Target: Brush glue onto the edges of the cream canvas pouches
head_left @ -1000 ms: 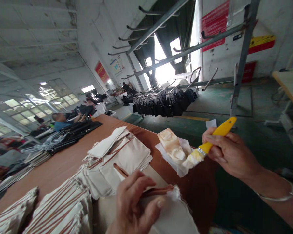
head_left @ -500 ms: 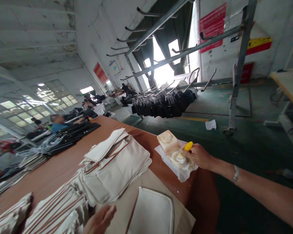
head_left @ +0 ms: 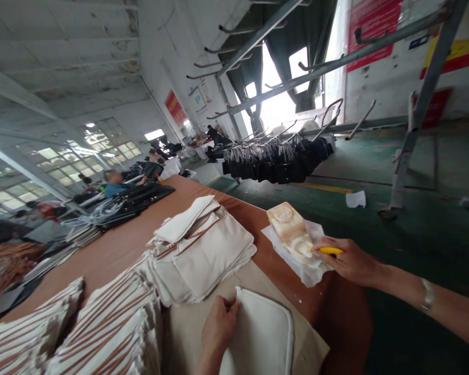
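My right hand (head_left: 354,260) grips a yellow-handled tool (head_left: 330,250), its tip at the whitish paste in an open container (head_left: 293,226) on white paper (head_left: 311,276). Low in the view, my left hand (head_left: 221,325) pinches the upper left corner of a cream fabric panel (head_left: 261,333). That panel lies on a beige sheet (head_left: 307,338) over the brown tabletop (head_left: 119,252). A pile of cream pieces (head_left: 209,250) is just beyond my left hand.
Striped stacks of cream pieces (head_left: 113,328) fill the lower left. Black items (head_left: 140,203) lie along the far table edge, near a seated person (head_left: 117,185). A metal rack (head_left: 412,122) with hanging black pieces (head_left: 277,164) stands past the table.
My left hand has moved right and up to the panel and closed on its corner. My right hand has turned the yellow handle flatter, pointing right. The view has shifted left.
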